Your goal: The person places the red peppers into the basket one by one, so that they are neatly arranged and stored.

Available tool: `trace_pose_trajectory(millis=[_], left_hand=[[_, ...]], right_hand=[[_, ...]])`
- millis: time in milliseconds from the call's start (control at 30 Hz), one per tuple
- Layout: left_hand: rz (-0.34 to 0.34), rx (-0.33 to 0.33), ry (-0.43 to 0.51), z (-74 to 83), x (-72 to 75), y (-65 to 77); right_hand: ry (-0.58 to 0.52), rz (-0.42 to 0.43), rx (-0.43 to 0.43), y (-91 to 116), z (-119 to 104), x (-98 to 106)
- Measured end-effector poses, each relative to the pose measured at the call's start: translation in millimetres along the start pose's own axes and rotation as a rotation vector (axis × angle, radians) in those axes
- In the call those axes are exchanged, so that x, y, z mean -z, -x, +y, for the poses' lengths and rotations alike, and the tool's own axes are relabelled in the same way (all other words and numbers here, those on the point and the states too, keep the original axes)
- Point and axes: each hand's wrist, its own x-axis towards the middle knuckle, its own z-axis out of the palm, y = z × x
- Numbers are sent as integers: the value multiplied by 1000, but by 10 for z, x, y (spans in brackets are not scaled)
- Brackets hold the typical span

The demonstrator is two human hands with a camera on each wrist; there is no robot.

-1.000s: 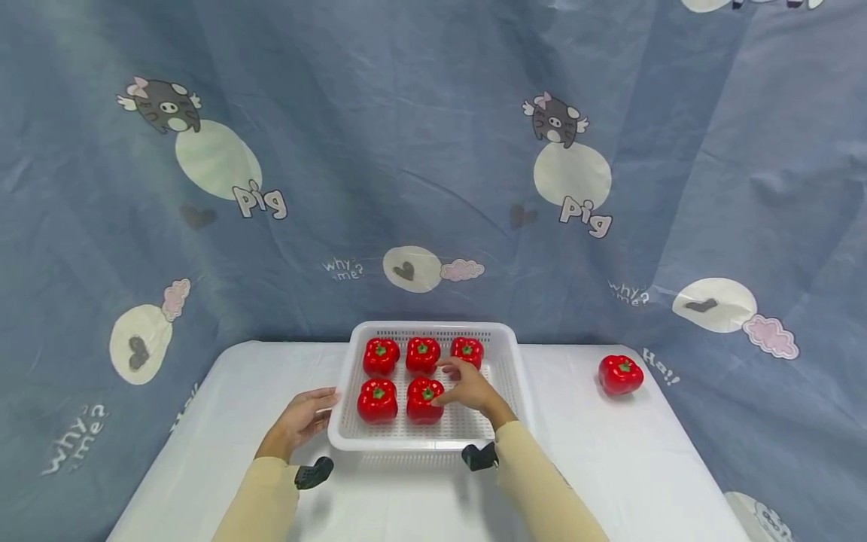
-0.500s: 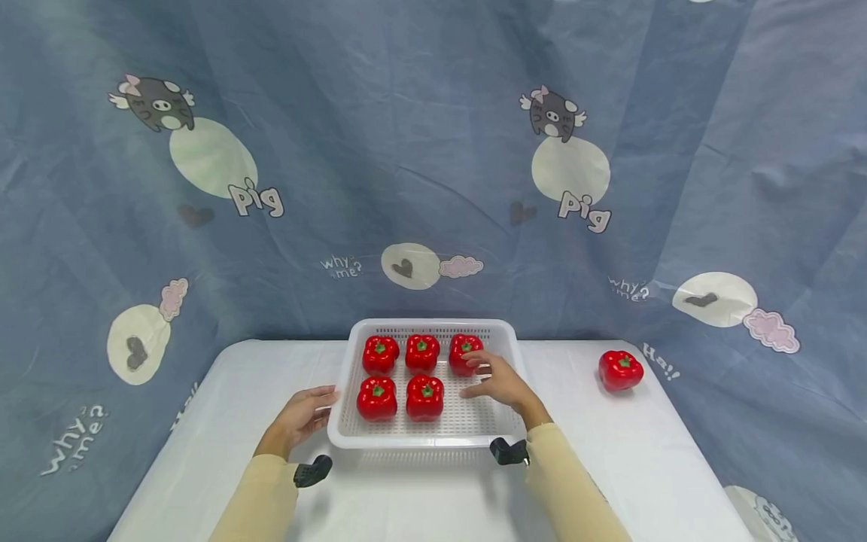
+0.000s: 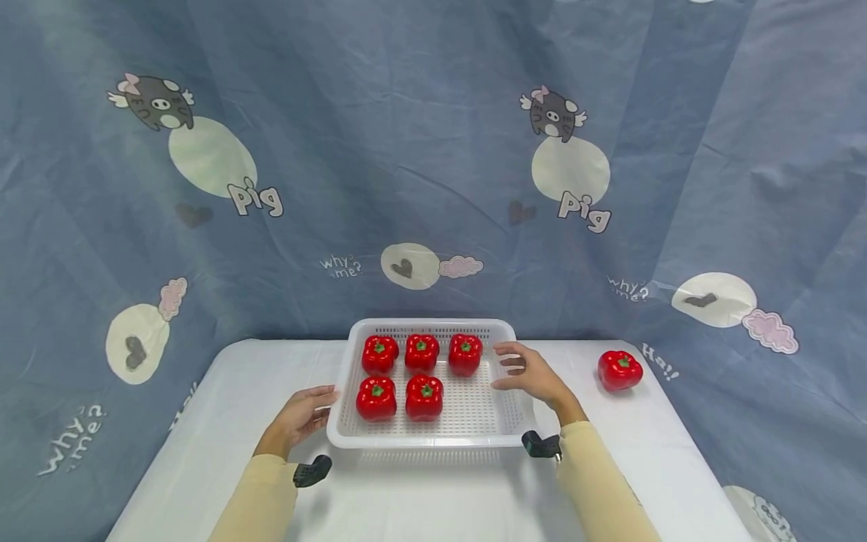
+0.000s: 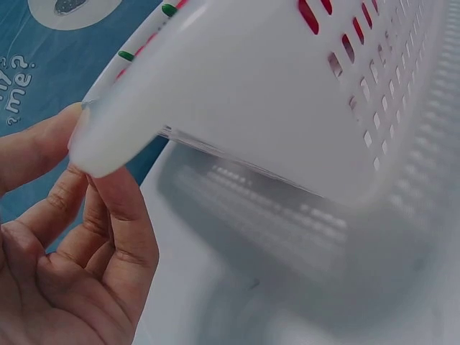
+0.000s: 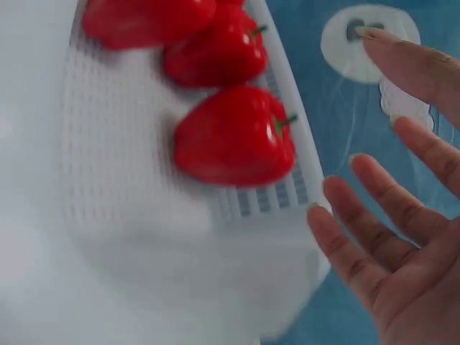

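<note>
A white plastic basket holds several red bell peppers in two rows. My left hand pinches its left rim, and the left wrist view shows the fingers tucked under that rim. Above the basket's right side, my right hand is spread with nothing in it. In the right wrist view its fingers are apart from the closest bell pepper. Another bell pepper lies on the table to the right of the basket, its stem tipped sideways.
The basket stands on a white table near its back edge. Behind and around the table hangs a blue cloth with pig prints. The basket's right column has bare floor in front of the back pepper.
My right hand has moved right, from over the front middle bell pepper to the basket's right rim, carrying nothing. The left hand stays at the left rim. The camera's view has tilted slightly.
</note>
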Motion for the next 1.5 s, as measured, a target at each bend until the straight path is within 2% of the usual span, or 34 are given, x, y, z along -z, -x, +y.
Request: trace_pose_trajectory(millis=[400, 567, 700, 1067, 1267, 1400, 1500], left_hand=[[-2, -4, 5, 7, -5, -1], [10, 8, -2, 2, -2, -6], [22, 20, -3, -2, -5, -12], [17, 22, 9, -10, -17, -21], [21, 27, 8, 0, -20, -25], [17, 29, 6, 6, -22, -24], [20, 33, 3, 7, -16, -28]], right_hand=[[56, 197, -35, 192, 347, 581], [46, 301, 1, 259, 521, 763], [14, 374, -12, 299, 645, 854], [-33, 594, -149, 404, 898, 995], [-75, 713, -195, 424, 1052, 1067], [-77, 778, -204, 376, 1288, 1140], [-62, 795, -228, 311, 1533, 1215]])
